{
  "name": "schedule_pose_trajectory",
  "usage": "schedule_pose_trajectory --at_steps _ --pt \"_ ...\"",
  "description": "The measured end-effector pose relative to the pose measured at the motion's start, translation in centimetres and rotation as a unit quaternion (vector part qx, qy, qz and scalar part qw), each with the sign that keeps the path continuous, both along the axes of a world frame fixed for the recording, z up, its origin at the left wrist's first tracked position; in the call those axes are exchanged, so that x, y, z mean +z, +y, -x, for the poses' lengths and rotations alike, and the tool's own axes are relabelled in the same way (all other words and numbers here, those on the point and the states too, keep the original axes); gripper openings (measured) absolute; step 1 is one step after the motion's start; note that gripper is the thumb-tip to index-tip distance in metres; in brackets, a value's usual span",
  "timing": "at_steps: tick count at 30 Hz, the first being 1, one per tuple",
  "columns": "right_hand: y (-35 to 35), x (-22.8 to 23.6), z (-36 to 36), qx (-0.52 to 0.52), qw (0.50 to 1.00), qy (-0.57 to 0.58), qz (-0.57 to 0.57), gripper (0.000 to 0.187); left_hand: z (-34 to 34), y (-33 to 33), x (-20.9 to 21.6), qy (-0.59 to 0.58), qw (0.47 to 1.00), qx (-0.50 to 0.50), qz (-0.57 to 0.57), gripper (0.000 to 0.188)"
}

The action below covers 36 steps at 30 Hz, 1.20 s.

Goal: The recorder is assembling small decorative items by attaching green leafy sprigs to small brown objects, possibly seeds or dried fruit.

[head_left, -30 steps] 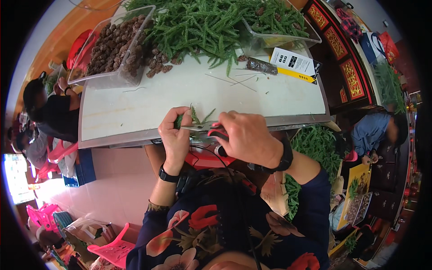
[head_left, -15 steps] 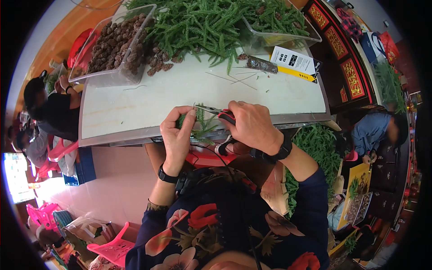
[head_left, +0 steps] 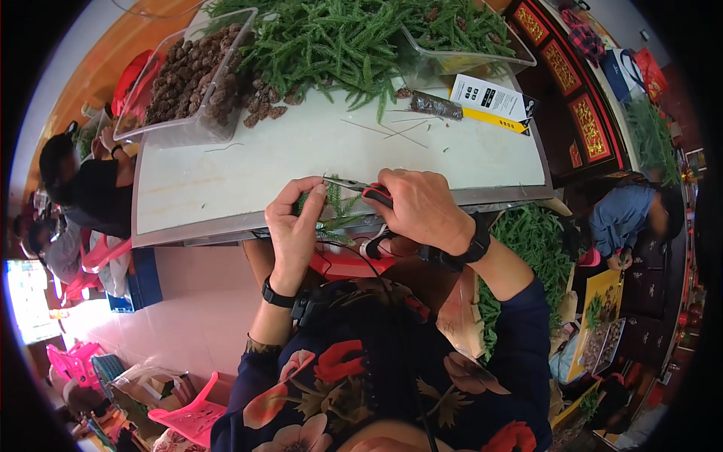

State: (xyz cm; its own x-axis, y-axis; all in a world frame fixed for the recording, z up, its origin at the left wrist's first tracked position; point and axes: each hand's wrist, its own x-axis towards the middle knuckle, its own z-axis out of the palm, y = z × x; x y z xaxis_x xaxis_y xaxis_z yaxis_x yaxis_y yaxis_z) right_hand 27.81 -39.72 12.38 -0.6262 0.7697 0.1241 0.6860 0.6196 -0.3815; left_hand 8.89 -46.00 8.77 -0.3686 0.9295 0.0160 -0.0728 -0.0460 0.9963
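Observation:
Between the thumb and fingers of my left hand (head_left: 296,222) is pinched a green artificial pine sprig (head_left: 337,211), near the table's front edge. Its fronds hang down past the edge toward my lap. My right hand (head_left: 422,205) is wrapped round needle-nose pliers (head_left: 376,193) with red and black handles. The pliers' jaws point left, and their tips meet the top of the sprig at my left fingertips. A thin wire end seems to stick up there, too small to make out well.
On the white table (head_left: 271,169), a clear bin of pine cones (head_left: 188,83) stands far left. Behind lies a heap of green sprigs (head_left: 331,53); loose wires (head_left: 388,129) and a yellow-white card (head_left: 489,102) lie right. More greenery (head_left: 527,248) fills a box by my right arm. Other people sit either side.
Both hands keep nearly the same place and hold, with the sprig and pliers together. The whole view has shifted very slightly.

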Motion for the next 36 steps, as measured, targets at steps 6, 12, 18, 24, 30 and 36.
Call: schedule_pose_trajectory --at_steps 6,12,18,24,30,36 --pt "0.6 -0.3 -0.5 0.012 1.0 -0.006 -0.005 0.027 -0.1 0.4 -0.3 0.001 1.0 -0.012 0.006 0.011" --pt "1.5 -0.6 -0.8 0.025 0.999 -0.004 -0.035 0.028 0.1 0.9 -0.5 -0.006 0.999 -0.031 0.031 0.011" --pt "2.2 -1.0 -1.1 0.032 0.999 -0.005 -0.001 0.029 0.0 1.6 -0.9 -0.077 0.994 -0.056 0.048 0.012" --pt "3.0 -1.6 -1.3 0.05 0.999 0.0 -0.002 0.027 0.2 2.2 -1.1 -0.164 0.981 -0.08 0.071 0.013" --pt "3.4 -2.2 -1.3 0.054 0.999 0.003 -0.004 0.026 0.4 2.7 -1.5 -0.165 0.979 -0.089 0.084 0.013" --pt "3.1 -2.8 -0.6 -0.005 1.0 0.007 0.006 0.027 0.0 3.1 -2.4 -0.122 0.988 -0.062 0.068 0.016"
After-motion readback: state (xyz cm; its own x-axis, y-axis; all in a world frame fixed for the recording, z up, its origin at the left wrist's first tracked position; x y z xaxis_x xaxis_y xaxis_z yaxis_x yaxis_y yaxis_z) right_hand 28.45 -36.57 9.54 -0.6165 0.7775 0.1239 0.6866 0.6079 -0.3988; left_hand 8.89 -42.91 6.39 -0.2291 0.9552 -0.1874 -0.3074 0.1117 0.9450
